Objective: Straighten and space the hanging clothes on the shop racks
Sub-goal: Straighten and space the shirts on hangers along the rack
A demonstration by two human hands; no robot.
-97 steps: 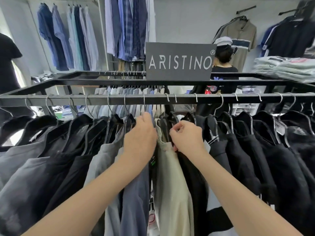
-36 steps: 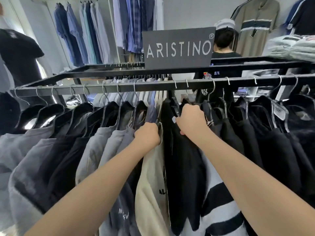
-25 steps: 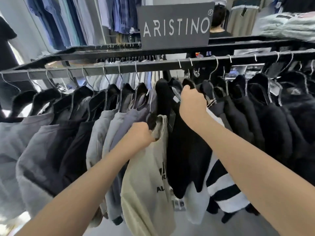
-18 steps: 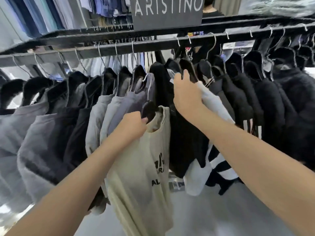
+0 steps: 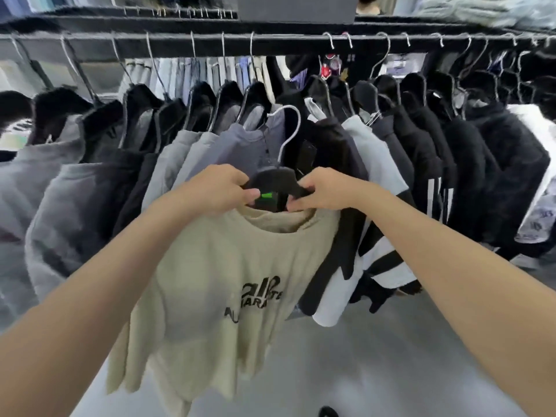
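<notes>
Hands (image 5: 221, 191) (image 5: 323, 192) on hanger (image 5: 272, 179) of beige tee (image 5: 228, 266)

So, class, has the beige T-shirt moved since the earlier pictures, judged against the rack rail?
Yes. The beige T-shirt has come off the rack rail, down and toward the viewer; its hanger hook now hangs free below the rail.

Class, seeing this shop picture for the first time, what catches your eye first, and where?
A beige T-shirt with black lettering fills the centre, held on a black hanger by the left hand and right hand, its hook clear of the rail above. Behind it, grey tops hang on the left, black tops on the right.
</notes>
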